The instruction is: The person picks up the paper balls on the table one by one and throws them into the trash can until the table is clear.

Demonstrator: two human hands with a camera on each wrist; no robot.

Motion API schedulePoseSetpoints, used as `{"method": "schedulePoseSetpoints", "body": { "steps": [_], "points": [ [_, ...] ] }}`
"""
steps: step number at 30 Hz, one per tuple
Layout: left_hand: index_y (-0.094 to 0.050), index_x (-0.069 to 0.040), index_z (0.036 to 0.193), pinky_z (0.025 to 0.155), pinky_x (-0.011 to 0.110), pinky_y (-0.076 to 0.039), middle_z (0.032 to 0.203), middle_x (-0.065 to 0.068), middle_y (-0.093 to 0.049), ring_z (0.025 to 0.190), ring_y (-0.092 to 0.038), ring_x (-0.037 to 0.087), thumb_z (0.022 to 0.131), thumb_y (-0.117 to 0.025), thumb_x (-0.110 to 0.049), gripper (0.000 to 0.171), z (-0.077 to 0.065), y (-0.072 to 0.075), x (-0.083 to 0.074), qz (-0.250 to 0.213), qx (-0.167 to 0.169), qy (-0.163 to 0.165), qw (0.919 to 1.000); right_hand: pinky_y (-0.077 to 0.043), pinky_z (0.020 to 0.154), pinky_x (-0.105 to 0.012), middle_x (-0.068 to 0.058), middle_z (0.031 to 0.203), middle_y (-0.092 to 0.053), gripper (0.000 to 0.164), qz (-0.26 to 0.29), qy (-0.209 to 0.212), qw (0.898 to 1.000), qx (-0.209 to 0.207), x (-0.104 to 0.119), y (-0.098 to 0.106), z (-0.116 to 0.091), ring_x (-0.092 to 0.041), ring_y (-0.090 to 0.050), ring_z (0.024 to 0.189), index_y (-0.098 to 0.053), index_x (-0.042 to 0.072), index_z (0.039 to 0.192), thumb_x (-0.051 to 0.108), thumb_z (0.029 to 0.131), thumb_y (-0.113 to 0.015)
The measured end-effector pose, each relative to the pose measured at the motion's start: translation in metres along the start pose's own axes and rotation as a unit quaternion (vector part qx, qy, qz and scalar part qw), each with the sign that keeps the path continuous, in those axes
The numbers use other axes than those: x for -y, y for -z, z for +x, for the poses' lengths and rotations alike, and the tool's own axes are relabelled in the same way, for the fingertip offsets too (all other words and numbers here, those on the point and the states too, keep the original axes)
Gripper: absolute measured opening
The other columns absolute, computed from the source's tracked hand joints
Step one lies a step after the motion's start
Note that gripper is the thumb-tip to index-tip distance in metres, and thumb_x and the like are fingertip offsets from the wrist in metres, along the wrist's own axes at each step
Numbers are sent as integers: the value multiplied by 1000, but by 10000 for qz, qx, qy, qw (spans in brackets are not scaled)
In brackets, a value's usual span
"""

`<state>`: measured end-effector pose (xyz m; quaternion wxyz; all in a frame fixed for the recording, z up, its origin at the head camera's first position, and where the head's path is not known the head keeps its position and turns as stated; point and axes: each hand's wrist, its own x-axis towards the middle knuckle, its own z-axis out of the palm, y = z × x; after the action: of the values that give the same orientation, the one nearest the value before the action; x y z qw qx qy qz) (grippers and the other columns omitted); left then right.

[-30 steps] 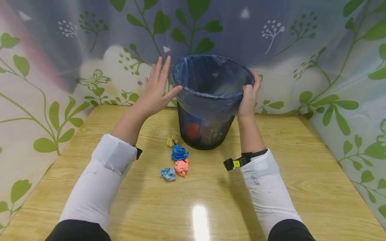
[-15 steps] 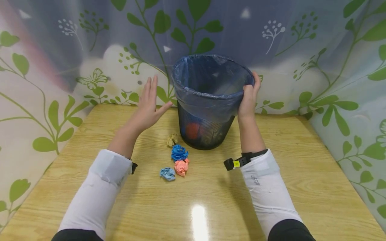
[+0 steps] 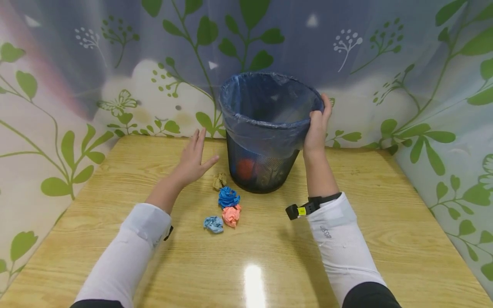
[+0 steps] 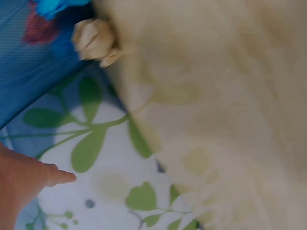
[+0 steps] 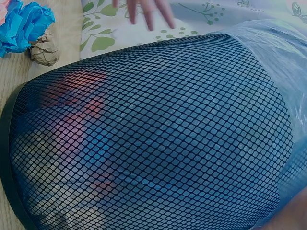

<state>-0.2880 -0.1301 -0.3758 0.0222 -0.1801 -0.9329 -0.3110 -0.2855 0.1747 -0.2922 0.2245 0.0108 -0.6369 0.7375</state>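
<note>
A black mesh wastebasket (image 3: pixel 262 169) stands at the back of the table, lined with a translucent blue bag (image 3: pixel 265 139) folded over its rim. My right hand (image 3: pixel 317 126) grips the rim on the right side, thumb toward me and fingers round the far side. Left of the basket my left hand (image 3: pixel 192 160) hovers with fingers spread, holding nothing. Crumpled paper balls lie in front of the basket: tan (image 3: pixel 220 181), blue (image 3: pixel 229 197), pink (image 3: pixel 231 215) and pale blue (image 3: pixel 213 224). Through the mesh in the right wrist view, coloured crumpled paper (image 5: pixel 72 134) shows inside.
The wooden table (image 3: pixel 192 265) meets a curtain (image 3: pixel 154 98) printed with leaves right behind the basket. More leaf-printed cloth closes off both sides. A black wrist camera (image 3: pixel 298 211) sits on the right wrist.
My left hand has left the basket's left rim, moving down and slightly left toward the tabletop. The right hand has kept its grip, and the basket and paper balls have stayed in place.
</note>
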Motion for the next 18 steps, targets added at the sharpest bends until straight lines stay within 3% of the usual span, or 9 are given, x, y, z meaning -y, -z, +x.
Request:
{"method": "schedulePoseSetpoints", "body": {
  "steps": [7,18],
  "points": [
    [-5,-9,156,116,60,-9,161,22,-5,147,-8,43,100,-47,-37,76,-1,-20,15,169,157,-134,9996,-31,103,-26,-4,155,-24,66,96,18,10000,21,0,1,0,-20,-36,133,-16,22,153,22,88,-29],
    [-19,-3,154,115,58,-18,156,27,-20,143,-21,45,101,-48,-32,67,-1,-44,25,424,495,-211,9977,-31,103,-25,-3,154,-25,63,1,22,10000,-7,-1,0,0,-19,-36,133,-20,27,150,23,88,-30]
  ]
}}
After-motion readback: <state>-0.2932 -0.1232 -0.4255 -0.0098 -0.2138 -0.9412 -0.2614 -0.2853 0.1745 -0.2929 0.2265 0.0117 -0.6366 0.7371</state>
